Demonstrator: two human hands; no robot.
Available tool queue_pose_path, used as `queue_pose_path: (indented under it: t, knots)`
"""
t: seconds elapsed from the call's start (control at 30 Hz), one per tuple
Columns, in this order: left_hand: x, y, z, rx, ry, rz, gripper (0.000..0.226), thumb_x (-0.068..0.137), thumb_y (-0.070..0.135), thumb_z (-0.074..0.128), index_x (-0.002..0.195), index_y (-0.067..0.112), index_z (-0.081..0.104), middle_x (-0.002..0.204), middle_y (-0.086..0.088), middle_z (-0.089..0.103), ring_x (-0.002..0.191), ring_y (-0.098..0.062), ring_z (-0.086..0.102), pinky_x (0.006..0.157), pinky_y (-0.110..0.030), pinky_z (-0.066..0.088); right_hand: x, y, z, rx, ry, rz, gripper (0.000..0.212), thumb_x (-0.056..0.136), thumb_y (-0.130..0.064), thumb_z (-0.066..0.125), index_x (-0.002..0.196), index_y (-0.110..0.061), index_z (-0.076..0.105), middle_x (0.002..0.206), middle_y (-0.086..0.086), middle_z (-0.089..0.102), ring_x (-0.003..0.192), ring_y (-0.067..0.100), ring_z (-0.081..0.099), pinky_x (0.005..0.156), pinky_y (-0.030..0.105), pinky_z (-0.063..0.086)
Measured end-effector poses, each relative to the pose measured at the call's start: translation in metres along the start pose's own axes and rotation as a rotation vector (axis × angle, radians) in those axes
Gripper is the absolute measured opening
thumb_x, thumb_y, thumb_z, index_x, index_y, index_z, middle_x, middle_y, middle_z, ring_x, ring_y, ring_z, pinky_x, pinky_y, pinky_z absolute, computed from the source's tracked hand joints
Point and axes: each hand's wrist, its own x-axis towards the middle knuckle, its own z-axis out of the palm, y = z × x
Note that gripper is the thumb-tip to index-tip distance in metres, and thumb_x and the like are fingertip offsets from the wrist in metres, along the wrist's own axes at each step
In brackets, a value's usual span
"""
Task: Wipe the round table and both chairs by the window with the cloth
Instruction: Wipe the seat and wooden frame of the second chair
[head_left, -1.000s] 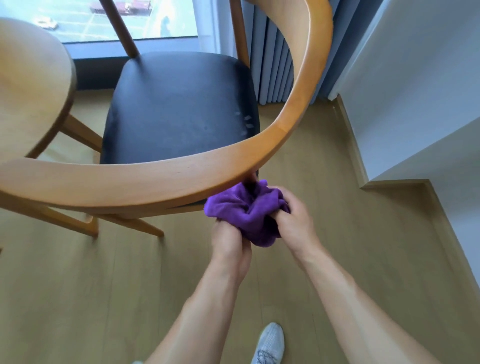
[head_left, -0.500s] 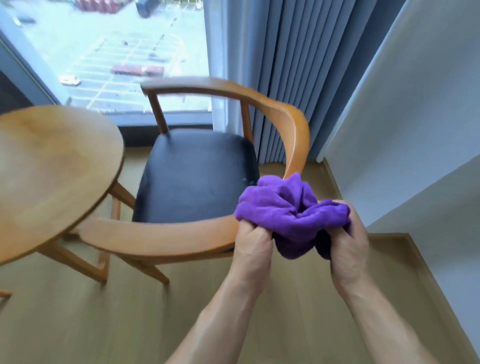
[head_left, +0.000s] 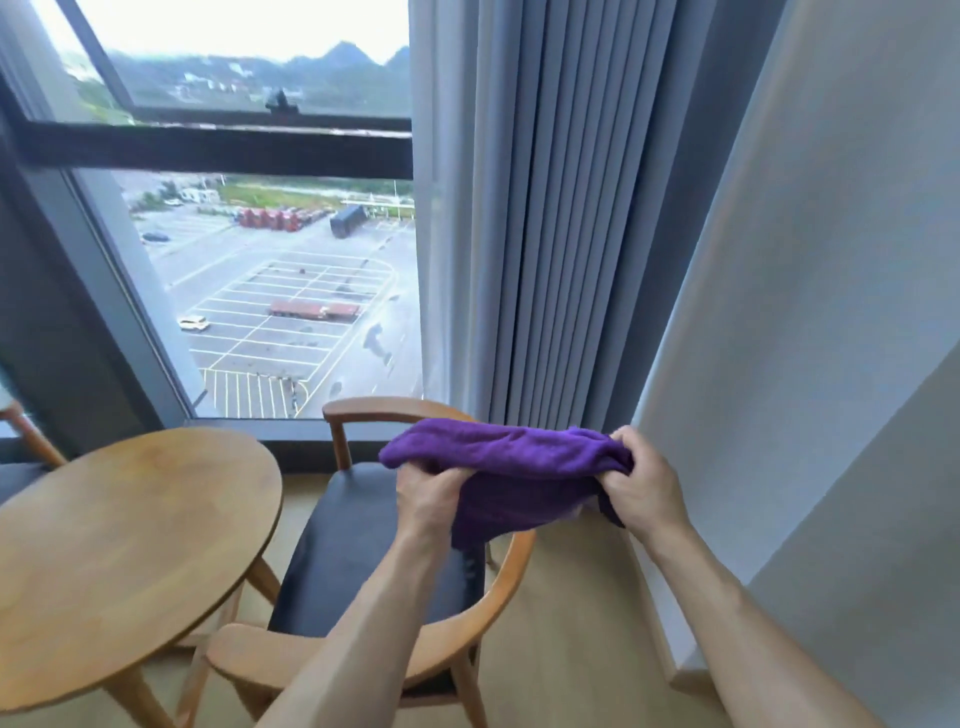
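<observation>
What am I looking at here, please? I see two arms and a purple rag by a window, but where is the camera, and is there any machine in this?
There is no machine. A person wears a wide-angle camera on the head, so you look forward and down along their own arms. The left hand and the right hand each grip one end of a purple cloth, which is stretched between them in the air, above a wooden chair with a dark seat. To the left stands a round wooden table; nothing shows on the part of its top in view. Behind are a big window over a car park and a grey curtain. A bit of a second chair peeks in at the far left.
</observation>
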Motion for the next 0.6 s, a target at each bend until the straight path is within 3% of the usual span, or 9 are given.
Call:
queue_pose_path:
  t: [0.07,0.13,0.23,0.3,0.37,0.43,0.5,0.6]
  knots:
    - [0.013,0.015,0.007,-0.157,-0.053,-0.022,0.032,0.057,0.012,0.083,0.087,0.010,0.073,0.092,-0.014,0.073,0.088,-0.031,0.069,0.078,-0.041,0.055,0.012,-0.009,-0.007,-0.012,-0.036,-0.030,0.010,0.080,-0.018,0.066,0.081,-0.024,0.059,0.080,-0.015,0.068,0.076,0.007,0.061,0.064,0.025,0.048]
    - [0.029,0.028,0.013,-0.283,-0.116,-0.046,0.035,0.063,-0.001,0.076,0.096,0.000,0.066,0.093,-0.022,0.066,0.088,-0.035,0.063,0.080,-0.043,0.051,0.024,-0.017,-0.012,0.007,-0.083,-0.067,0.012,0.079,-0.020,0.070,0.084,-0.025,0.061,0.093,-0.018,0.071,0.085,0.006,0.064,0.070,0.025,0.051]
    - [0.054,0.042,0.022,-0.395,-0.222,-0.051,0.042,0.069,-0.005,0.072,0.108,0.000,0.056,0.092,-0.021,0.060,0.081,-0.032,0.063,0.074,-0.040,0.053,0.044,-0.031,-0.023,0.026,-0.157,-0.085,0.023,0.073,-0.023,0.073,0.081,-0.025,0.051,0.079,-0.008,0.068,0.076,0.013,0.063,0.067,0.029,0.050]
    - [0.073,0.049,0.032,-0.439,-0.276,-0.061,0.051,0.074,-0.007,0.075,0.116,0.008,0.051,0.094,-0.021,0.062,0.081,-0.032,0.068,0.070,-0.040,0.057,0.061,-0.041,-0.032,0.060,-0.275,-0.084,0.036,0.071,-0.020,0.070,0.100,-0.036,0.055,0.082,-0.004,0.068,0.080,0.013,0.065,0.075,0.031,0.053]
    - [0.094,0.054,0.045,-0.451,-0.302,-0.086,0.067,0.076,-0.004,0.079,0.126,0.021,0.043,0.103,-0.019,0.070,0.089,-0.033,0.072,0.072,-0.043,0.059,0.078,-0.049,-0.041,0.040,-0.385,-0.119,0.048,0.076,-0.008,0.066,0.113,-0.039,0.061,0.088,-0.007,0.070,0.087,0.008,0.067,0.082,0.029,0.054]
    - [0.115,0.057,0.059,-0.437,-0.331,-0.098,0.084,0.069,0.007,0.086,0.132,0.033,0.038,0.108,-0.010,0.074,0.097,-0.031,0.073,0.075,-0.042,0.059,0.097,-0.056,-0.052,0.041,-0.429,-0.140,0.029,0.084,-0.003,0.062,0.100,-0.025,0.070,0.090,-0.001,0.072,0.087,0.013,0.067,0.081,0.032,0.052]
    - [0.132,0.062,0.070,-0.433,-0.364,-0.112,0.094,0.061,0.015,0.092,0.136,0.036,0.038,0.115,-0.009,0.073,0.105,-0.031,0.071,0.079,-0.042,0.058,0.112,-0.058,-0.059,0.060,-0.420,-0.121,0.012,0.093,-0.009,0.059,0.090,-0.015,0.069,0.088,0.011,0.069,0.078,0.018,0.063,0.073,0.034,0.048]
    - [0.154,0.068,0.075,-0.382,-0.377,-0.065,0.102,0.054,0.021,0.097,0.136,0.037,0.040,0.120,-0.017,0.070,0.108,-0.031,0.070,0.081,-0.039,0.058,0.137,-0.056,-0.063,0.024,-0.354,-0.128,0.017,0.100,-0.021,0.053,0.087,-0.018,0.065,0.084,0.009,0.066,0.075,0.013,0.056,0.070,0.030,0.043]
